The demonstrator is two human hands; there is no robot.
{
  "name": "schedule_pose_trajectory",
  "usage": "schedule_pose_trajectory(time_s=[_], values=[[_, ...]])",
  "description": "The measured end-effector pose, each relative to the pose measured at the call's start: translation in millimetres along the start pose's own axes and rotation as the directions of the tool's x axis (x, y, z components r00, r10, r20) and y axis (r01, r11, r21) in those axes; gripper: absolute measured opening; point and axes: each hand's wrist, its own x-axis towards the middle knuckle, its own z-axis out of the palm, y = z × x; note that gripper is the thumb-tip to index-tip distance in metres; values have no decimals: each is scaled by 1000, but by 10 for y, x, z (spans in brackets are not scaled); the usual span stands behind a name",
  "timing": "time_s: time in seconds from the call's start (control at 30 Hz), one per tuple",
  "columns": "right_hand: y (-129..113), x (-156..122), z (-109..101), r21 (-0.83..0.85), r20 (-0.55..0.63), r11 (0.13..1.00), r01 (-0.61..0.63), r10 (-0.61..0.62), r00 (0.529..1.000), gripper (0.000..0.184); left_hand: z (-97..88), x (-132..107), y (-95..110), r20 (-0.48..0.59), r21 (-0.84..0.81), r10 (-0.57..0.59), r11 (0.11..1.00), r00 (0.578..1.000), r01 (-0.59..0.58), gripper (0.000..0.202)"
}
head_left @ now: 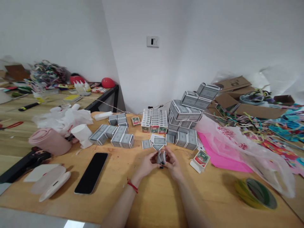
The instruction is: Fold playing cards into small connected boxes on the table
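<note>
Near the middle of the wooden table (133, 196), my left hand (149, 163) and my right hand (172, 161) are both closed around a small stack of playing cards (161, 157). The cards have grey patterned backs. Just beyond my fingers lie several loose cards (159, 141), face down and overlapping. To the right of my right hand rests a card box (201, 158) with a green and red front and its white flap open. Rows of upright card boxes (154, 121) stand further back.
Grey-backed card blocks (122, 139) stand left of centre, with a taller stack (185, 110) at back right. A phone (91, 172), a pink cup (49, 141) and a paper roll (82, 134) are on the left. Tape (256, 193) and a plastic bag (247, 152) lie right.
</note>
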Motion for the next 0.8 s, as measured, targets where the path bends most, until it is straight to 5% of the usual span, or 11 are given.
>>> schedule_pose_trajectory(time_s=[0.17,0.43,0.6,0.8], values=[[-36,-21,38,154,54,987,-46,38,998,67,11,-33,33,-5,124,26,992,1000,-26,68],[-88,-41,71,167,38,979,-114,110,993,68,34,-76,58,-56,241,120,965,991,-103,62],[1,-23,90,-139,-173,979,-146,121,977,43,17,-54,-18,-164,221,131,971,978,-93,65],[15,-35,152,-365,-188,924,-115,48,981,41,31,-79,-1,-124,294,169,947,978,-127,63]])
